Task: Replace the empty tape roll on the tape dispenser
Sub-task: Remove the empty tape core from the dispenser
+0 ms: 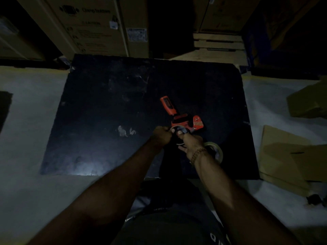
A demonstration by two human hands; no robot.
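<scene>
We're at the removal step: our left hand [161, 135] and right hand [192, 142] both grip the empty core [174, 129] at the spool of the red tape dispenser [180, 119], which lies on the desk [106, 103]. The fresh tape roll [215, 151] lies beside our right wrist. Next, we judge, the core needs sliding off.

very dim | soft, noisy (edges bowed) | pale glare on black mat [85, 172] near edge

Left hand [161, 137] and right hand [192, 145] meet ahead, both curled, gripping.
</scene>
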